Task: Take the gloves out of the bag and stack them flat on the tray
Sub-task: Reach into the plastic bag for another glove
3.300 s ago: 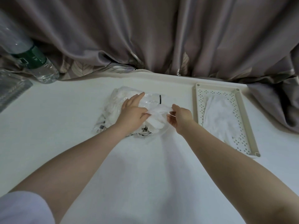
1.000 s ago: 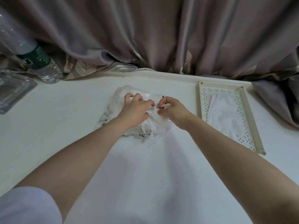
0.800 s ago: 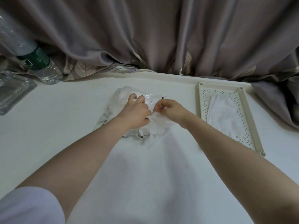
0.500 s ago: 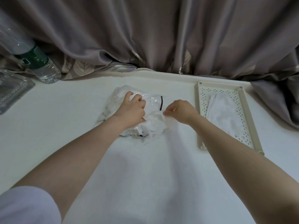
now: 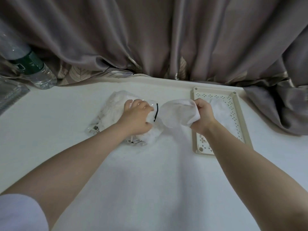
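Observation:
A clear plastic bag (image 5: 110, 112) holding white gloves lies on the white table at centre. My left hand (image 5: 135, 117) presses down on the bag, its fingers curled over the plastic near the black-marked mouth. My right hand (image 5: 202, 115) pinches a white glove (image 5: 176, 112) that stretches from the bag's mouth toward the right, lifted off the table. A beige perforated tray (image 5: 240, 114) stands at the right, with a white glove (image 5: 221, 112) lying flat in it, partly hidden behind my right hand.
A plastic water bottle (image 5: 31, 70) with a green label stands at the back left, beside a clear container (image 5: 10, 94) at the left edge. Grey curtains (image 5: 158, 39) hang along the table's far side and drape onto it at the right.
My right hand has pulled a white glove out of the bag's mouth and moved right, toward the tray. My left hand stays pressed on the bag.

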